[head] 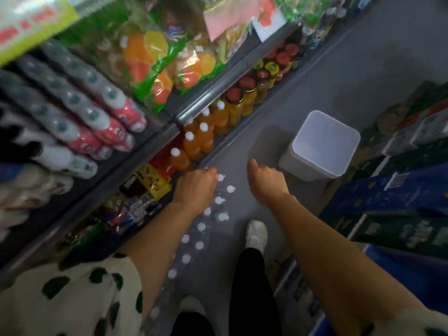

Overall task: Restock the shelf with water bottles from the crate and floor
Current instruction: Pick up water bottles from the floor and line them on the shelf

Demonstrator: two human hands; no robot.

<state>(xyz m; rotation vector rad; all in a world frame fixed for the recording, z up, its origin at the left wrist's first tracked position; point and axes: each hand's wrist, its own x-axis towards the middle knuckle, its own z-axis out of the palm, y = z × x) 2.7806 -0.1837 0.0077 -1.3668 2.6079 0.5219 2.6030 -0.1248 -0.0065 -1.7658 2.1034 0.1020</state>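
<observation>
Down on the floor, left hand (196, 187) grips bottles (219, 200); right hand (265, 180) curls empty; neighbours could topple.

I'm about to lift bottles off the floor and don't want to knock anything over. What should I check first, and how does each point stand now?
1. Left hand on the water bottles: it sits over the far end of the rows; whether it grips one, cannot tell.
2. Right hand free: fingers curled, nothing visible in it; ok.
3. Bottles upright: white caps face up in two rows on the floor; ok.
4. Room on the bottom shelf: orange juice bottles fill the part in view; not ok there.
5. White bin clear of the arms: it stands just beyond the right hand; ok.
6. Feet: white shoe stands right beside the rows; not ok.
</observation>
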